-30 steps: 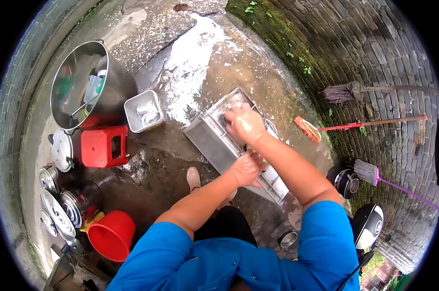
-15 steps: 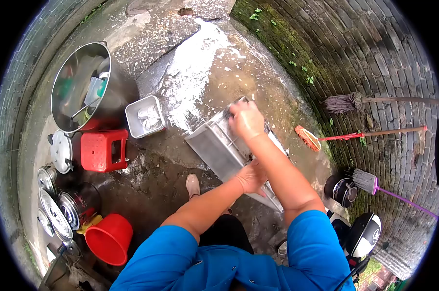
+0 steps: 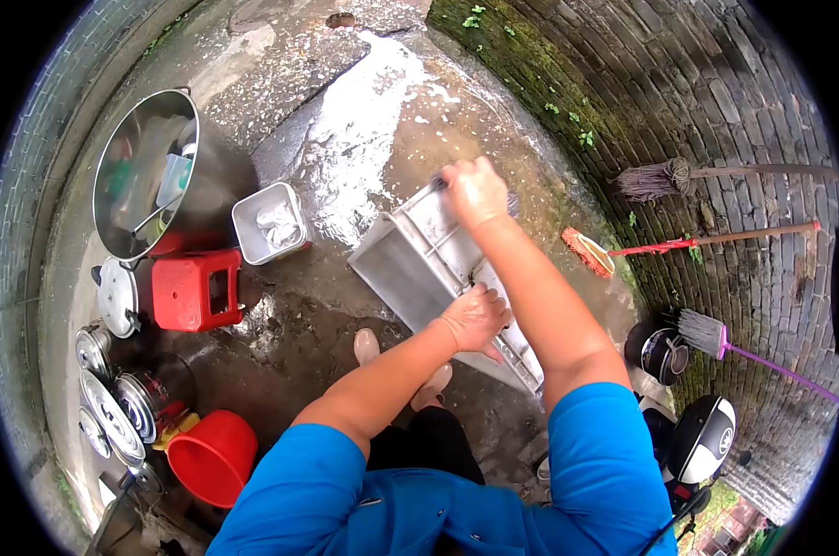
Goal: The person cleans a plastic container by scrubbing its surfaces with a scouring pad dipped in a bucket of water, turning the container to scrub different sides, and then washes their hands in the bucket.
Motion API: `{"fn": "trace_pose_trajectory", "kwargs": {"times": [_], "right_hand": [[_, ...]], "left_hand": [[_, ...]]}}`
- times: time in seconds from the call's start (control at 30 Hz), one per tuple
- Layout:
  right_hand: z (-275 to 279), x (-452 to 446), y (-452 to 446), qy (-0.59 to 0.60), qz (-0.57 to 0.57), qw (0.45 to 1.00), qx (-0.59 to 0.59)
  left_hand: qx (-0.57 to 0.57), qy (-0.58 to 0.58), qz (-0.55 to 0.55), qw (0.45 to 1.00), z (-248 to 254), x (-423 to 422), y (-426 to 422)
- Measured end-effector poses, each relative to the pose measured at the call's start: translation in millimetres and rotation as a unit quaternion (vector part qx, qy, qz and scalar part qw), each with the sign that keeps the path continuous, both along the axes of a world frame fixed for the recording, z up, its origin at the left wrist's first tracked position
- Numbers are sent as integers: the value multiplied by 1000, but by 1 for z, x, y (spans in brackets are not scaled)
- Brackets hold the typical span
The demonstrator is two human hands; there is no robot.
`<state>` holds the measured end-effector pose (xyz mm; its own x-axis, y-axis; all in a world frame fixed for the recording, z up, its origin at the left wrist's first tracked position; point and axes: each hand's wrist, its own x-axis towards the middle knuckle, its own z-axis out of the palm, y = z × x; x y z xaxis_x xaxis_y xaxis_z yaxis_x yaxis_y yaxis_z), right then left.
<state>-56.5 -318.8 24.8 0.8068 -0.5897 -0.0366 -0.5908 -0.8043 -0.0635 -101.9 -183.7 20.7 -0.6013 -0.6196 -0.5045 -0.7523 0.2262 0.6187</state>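
Observation:
A grey metal box-like piece (image 3: 410, 269) with ribs along its upper side stands tilted on the wet ground before me. My left hand (image 3: 478, 318) is closed around the rib near its middle, with the fingers wrapped over the edge. My right hand (image 3: 475, 193) is at the far end of the piece, fingers bent over a dark scrubber (image 3: 437, 183) that shows only in part beside the fingertips. White foam (image 3: 359, 130) lies on the ground beyond.
To the left are a large steel pot (image 3: 220, 176), a white tub (image 3: 294, 243), a red stool (image 3: 183, 292), a red bucket (image 3: 213, 459) and several lids. Mops and a broom (image 3: 702, 332) lean at the brick wall (image 3: 753, 111) on the right, near a dark pot (image 3: 658, 352).
My right hand has moved outward to the far end of the metal piece. My left hand still holds the middle. The view has shifted slightly.

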Motion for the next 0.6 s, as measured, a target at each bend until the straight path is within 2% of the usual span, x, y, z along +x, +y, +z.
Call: {"fn": "trace_pose_trajectory", "kwargs": {"times": [0.03,0.07,0.13,0.17,0.2,0.27,0.3,0.33,0.37,0.47,0.53,0.57,0.6], "right_hand": [[1,2,-18,19,-12,1000,20],[-4,1,-16,11,-12,1000,15],[8,-15,22,-57,56,996,38],[18,-21,37,17,92,992,90],[23,-30,39,72,109,985,111],[35,-31,26,121,131,973,145],[41,-20,21,117,134,974,142],[44,-12,19,166,138,967,132],[47,-8,19,217,141,958,122],[46,-15,29,191,114,961,167],[40,-14,9,203,85,965,140],[39,-13,-5,208,64,970,109],[42,-9,-16,224,53,970,74]], "left_hand": [[-44,42,40,997,-5,3,4],[-49,35,39,997,-10,5,5],[-288,55,118,949,-26,-10,15],[-419,112,178,883,-26,-7,17],[-417,119,180,883,-31,-13,16],[-226,63,118,965,-39,-17,15],[-178,45,86,979,-29,-12,9],[-175,42,87,980,-31,-11,11],[-210,57,97,971,-32,-12,11],[-264,68,113,955,-30,-5,15],[-317,67,142,935,-22,-7,19],[-397,121,180,892,-33,-7,20],[-403,119,181,889,-29,-5,17]]}}
